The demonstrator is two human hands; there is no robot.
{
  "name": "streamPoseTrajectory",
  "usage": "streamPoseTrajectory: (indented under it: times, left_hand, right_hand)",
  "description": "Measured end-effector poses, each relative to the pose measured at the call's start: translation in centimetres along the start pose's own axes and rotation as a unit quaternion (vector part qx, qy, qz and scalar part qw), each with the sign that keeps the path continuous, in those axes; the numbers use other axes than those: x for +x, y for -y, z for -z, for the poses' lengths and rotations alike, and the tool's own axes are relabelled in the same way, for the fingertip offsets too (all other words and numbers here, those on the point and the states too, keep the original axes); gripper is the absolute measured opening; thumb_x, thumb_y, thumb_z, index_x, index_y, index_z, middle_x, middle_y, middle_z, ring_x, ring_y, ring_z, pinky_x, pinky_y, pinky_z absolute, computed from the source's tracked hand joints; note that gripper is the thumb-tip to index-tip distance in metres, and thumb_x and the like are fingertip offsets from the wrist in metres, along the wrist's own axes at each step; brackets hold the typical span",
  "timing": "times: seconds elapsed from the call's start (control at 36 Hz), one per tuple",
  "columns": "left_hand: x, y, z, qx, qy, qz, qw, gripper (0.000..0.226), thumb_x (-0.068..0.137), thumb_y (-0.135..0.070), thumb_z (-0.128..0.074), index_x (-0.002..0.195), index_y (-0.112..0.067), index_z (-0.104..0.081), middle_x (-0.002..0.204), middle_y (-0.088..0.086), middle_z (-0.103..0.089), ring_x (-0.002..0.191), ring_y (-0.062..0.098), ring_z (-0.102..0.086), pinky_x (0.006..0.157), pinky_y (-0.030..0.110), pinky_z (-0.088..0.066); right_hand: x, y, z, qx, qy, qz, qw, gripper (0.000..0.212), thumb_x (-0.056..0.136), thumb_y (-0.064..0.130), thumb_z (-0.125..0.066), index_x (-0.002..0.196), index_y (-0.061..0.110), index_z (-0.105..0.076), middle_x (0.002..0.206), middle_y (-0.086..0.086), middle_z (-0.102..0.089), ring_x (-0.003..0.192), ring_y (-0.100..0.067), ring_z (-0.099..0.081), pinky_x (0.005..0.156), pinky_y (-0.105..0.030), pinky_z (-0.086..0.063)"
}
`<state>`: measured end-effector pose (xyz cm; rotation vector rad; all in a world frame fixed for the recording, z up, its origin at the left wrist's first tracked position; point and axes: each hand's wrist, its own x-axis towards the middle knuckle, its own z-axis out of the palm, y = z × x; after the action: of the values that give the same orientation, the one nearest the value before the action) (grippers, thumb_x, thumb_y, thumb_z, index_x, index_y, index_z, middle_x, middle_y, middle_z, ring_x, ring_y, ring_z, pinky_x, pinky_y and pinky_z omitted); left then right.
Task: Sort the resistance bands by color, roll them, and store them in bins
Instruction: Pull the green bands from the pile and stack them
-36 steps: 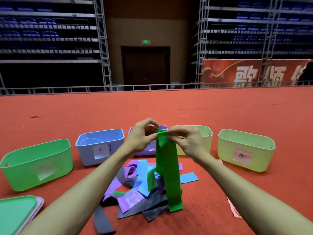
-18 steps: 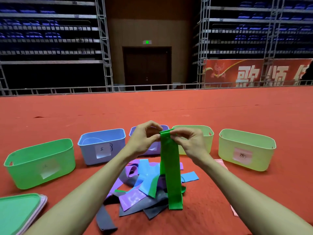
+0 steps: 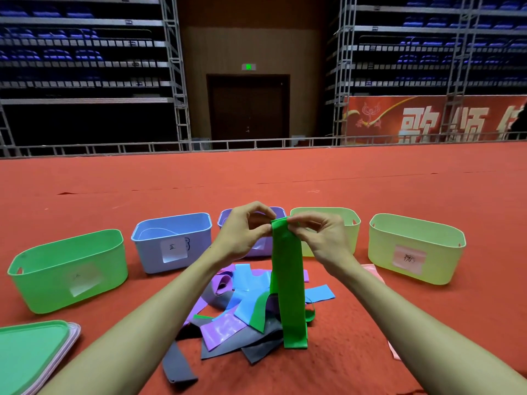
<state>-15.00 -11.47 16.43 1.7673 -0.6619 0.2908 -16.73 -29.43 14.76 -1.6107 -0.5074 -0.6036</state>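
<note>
On the red floor [image 3: 370, 195], a row of five bins. Farthest left, the green bin [image 3: 68, 269], a paper label on its near wall. Farthest right, the end yellow bin [image 3: 416, 246], pink label in front. Second from left, the blue bin [image 3: 174, 240], also labelled. Behind the right hand, the mid yellow bin [image 3: 336, 220]. Behind the left hand and mostly hidden, the purple bin [image 3: 224, 220]. In the lower left corner, a stack of lids [image 3: 31, 354], green on top, pink edges beneath.

In front of the row, between the forearms, a loose pile [image 3: 225, 329] of purple, blue, grey and green bands, flat on the floor. Over the pile, held up vertical, the green band [image 3: 288, 280]: top edge level with the purple bin's rim, lower end down at the pile's near edge.

On that top edge, both hands close together: left hand [image 3: 242, 232] pinching the left corner between thumb and forefinger, right hand [image 3: 322, 238] pinching the right corner, other fingers curled.

At the pile's near-left edge, a grey band [image 3: 178, 366] sticking out. Beside the right forearm, a pink band [image 3: 373, 272], partly hidden.
</note>
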Motion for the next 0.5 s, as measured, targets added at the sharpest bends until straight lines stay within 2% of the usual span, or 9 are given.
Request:
streamPoseTrajectory:
  times: [0.17,0.31,0.5]
  left_hand:
    - [-0.14,0.18,0.05,-0.006,-0.001,0.003,1.000,0.021,0.085,0.013,-0.060,0.092,-0.006,-0.063,0.088,0.009,-0.073,0.084,0.014,-0.072,0.079,0.025,-0.056]
    - [-0.13,0.30,0.12,-0.012,-0.006,0.009,1.000,0.024,0.085,0.013,-0.060,0.090,-0.010,-0.063,0.088,0.008,-0.073,0.087,0.017,-0.072,0.080,0.027,-0.057]
    - [-0.32,0.08,0.20,-0.007,-0.004,0.002,1.000,0.025,0.085,0.016,-0.058,0.090,-0.009,-0.063,0.087,0.005,-0.072,0.084,0.012,-0.071,0.077,0.022,-0.055]
  right_hand:
    - [-0.09,0.25,0.03,0.011,0.001,0.011,1.000,0.027,0.076,-0.013,-0.070,0.083,0.013,-0.074,0.076,0.008,-0.073,0.078,-0.009,-0.069,0.076,-0.022,-0.055]
    - [0.03,0.06,-0.09,-0.017,0.006,0.024,1.000,0.027,0.076,-0.010,-0.071,0.084,0.015,-0.075,0.083,-0.004,-0.074,0.082,-0.016,-0.069,0.080,-0.029,-0.056]
    - [0.04,-0.09,-0.09,-0.036,0.009,0.032,0.999,0.033,0.076,-0.010,-0.071,0.081,0.023,-0.074,0.083,-0.003,-0.074,0.083,-0.018,-0.069,0.082,-0.033,-0.057]
